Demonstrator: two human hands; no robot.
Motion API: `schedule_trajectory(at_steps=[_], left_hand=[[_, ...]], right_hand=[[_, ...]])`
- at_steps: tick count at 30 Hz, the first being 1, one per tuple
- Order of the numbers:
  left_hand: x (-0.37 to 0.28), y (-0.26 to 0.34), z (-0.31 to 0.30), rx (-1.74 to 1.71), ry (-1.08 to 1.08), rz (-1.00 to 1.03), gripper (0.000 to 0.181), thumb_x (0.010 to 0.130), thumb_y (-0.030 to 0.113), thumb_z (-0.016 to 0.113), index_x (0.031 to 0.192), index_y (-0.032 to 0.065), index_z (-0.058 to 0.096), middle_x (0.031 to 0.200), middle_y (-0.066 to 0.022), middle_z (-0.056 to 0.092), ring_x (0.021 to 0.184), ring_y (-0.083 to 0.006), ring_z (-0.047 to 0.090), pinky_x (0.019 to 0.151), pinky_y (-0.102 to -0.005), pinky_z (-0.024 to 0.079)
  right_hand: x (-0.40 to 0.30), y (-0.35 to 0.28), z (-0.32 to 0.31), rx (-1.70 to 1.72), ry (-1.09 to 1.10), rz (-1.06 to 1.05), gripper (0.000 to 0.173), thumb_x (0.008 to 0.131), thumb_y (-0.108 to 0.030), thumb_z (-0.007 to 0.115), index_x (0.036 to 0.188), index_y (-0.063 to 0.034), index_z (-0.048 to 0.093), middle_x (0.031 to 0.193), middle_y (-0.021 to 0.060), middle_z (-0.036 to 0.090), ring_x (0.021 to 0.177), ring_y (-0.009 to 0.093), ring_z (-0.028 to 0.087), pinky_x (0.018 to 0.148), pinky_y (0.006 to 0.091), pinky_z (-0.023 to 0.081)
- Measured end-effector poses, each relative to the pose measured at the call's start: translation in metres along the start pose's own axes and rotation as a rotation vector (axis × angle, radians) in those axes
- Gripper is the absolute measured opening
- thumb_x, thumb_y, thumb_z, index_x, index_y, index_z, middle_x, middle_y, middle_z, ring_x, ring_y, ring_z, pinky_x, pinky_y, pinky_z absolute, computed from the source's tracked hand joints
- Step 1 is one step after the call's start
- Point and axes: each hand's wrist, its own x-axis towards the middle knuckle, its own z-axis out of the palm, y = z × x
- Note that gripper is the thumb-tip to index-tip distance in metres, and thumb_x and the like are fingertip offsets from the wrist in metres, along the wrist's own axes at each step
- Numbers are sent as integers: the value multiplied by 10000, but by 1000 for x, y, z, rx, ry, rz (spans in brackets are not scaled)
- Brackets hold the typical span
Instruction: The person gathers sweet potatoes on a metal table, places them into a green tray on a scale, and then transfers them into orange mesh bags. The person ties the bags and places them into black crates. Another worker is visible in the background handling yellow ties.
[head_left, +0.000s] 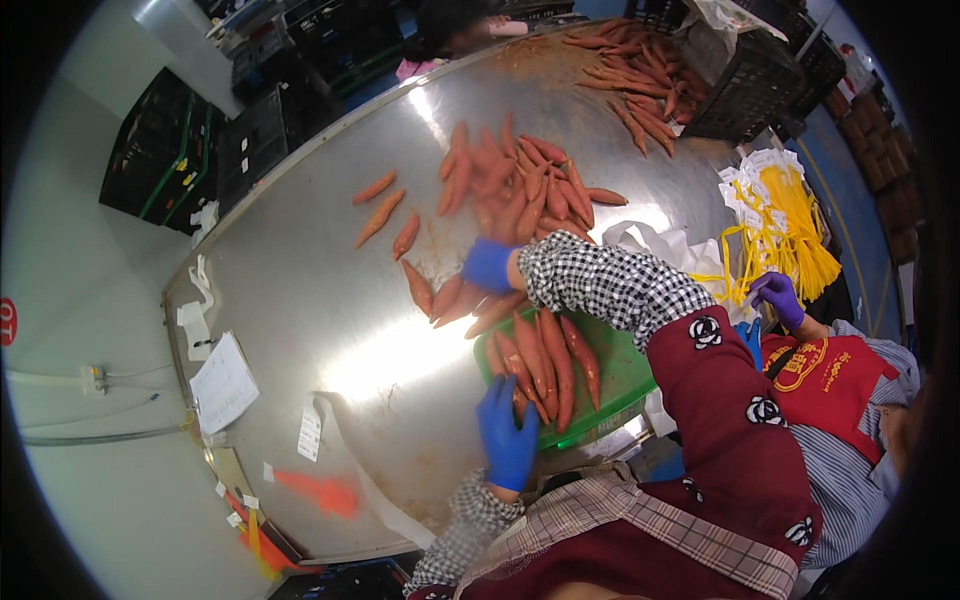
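My left hand (509, 435), in a blue glove, lies at the near left edge of a green plastic tray (627, 375). Its fingertips touch the ends of several sweet potatoes (553, 367) lying side by side in the tray; whether they grip one is hidden. Stretched out past the tray, my blue-gloved right hand (487, 266) is over loose sweet potatoes (450, 298) on the steel table (300, 292). Its fingers are blurred and partly hidden. Beyond it spreads a heap of sweet potatoes (540, 184), partly blurred in the picture.
More sweet potatoes (637, 71) spill beside a black plastic crate (742, 82) at the far right. Yellow straps with white tags (795, 225) lie near a co-worker's purple-gloved hand (780, 300). Papers (223, 382) and an orange mesh bag (322, 491) are on the left.
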Motion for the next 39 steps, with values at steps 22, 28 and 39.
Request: schedule_trajectory(at_steps=[22,28,39], left_hand=[[62,-47,-17,-430,121,-262,343,933,64,603,1273,19,594,1169,-63,631,940,-142,554,895,-305,472],[167,-103,-6,-144,-199,-53,418,869,164,669,1239,-24,619,1128,-143,685,1004,-231,640,868,-342,509],[230,-112,28,296,-612,300,492,769,311,723,1149,6,653,1046,-255,677,989,-380,662,853,-417,522]], right_hand=[[-285,-103,-18,1160,473,1005,582,864,-340,688,1301,23,562,1149,171,678,1052,226,651,903,336,498],[-293,-151,-10,1195,624,1096,518,878,-301,685,1320,-55,574,1054,152,680,933,231,659,842,324,511],[-313,-173,-5,1131,516,1145,493,871,-237,707,1323,-88,581,932,81,659,808,165,626,772,291,511]])
